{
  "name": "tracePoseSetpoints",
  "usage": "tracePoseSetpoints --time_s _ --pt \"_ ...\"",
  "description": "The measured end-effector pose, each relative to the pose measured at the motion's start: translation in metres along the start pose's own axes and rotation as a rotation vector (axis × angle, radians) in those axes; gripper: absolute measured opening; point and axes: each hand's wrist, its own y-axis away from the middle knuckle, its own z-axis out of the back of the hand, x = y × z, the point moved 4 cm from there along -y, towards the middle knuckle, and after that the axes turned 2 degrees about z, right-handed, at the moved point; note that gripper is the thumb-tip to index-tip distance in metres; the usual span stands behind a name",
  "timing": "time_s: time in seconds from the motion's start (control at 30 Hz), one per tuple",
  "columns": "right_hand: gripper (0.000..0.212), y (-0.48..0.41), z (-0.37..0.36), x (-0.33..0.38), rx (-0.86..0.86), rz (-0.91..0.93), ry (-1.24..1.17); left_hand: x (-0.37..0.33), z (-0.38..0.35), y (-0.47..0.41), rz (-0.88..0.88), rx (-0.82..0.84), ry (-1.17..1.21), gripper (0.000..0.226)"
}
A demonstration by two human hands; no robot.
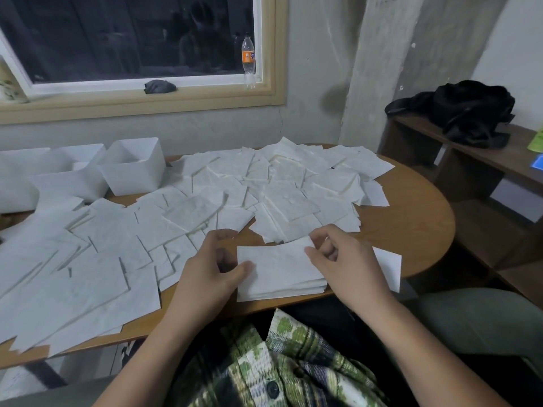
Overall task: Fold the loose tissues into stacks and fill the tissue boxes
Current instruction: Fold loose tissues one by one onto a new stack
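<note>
A small stack of folded white tissues [279,274] lies near the front edge of the brown table [411,224]. My left hand [214,265] grips the stack's left edge, thumb on top. My right hand [338,259] pinches the top tissue at its right far corner. Loose white tissues [205,207] cover most of the table behind and to the left. Several white open tissue boxes [133,165] stand at the far left; what they hold is hidden.
A single tissue [390,265] lies to the right of my right hand. A shelf with a black bag [464,110] stands at the right. A bottle [248,60] and a dark cloth [160,86] sit on the window sill.
</note>
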Motion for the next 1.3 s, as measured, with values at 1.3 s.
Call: tracePoseSetpoints --time_s 1.3 --pt "0.024 0.052 0.097 -0.047 -0.105 0.046 0.143 0.000 -0.003 0.003 -0.060 -0.061 -0.024 0.018"
